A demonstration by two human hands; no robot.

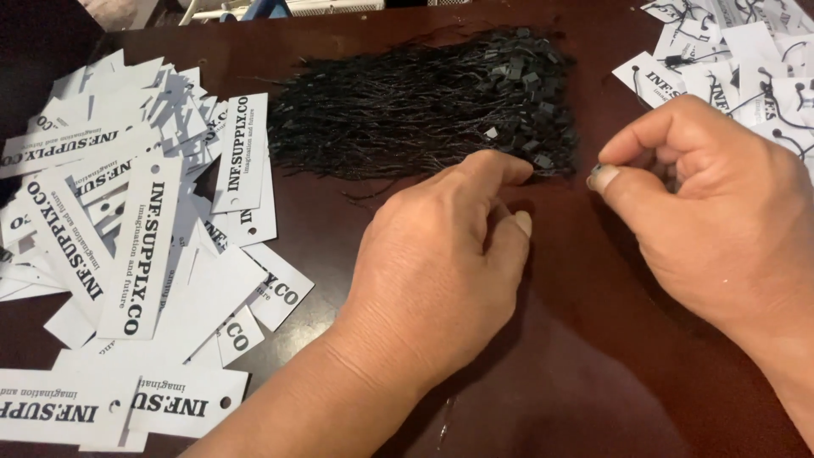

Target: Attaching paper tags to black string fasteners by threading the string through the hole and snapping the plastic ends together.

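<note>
On dark table (pixel 593 373), left hand (pixel 441 263) curled with fingertips at black string bundle (pixel 407 110), right hand (pixel 712 212) pinched shut beside it, held item not visible, white tags (pixel 136 246) left.

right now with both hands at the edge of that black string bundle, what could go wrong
1. The left hand picks at the edge of the black string bundle; the strands lie densely matted, so pulling one may drag out several.
2. The loose white tag pile lies close beside the left forearm; a sweep could scatter it.
3. The right hand sits near the strung tags, which could mix with the bundle.
</note>
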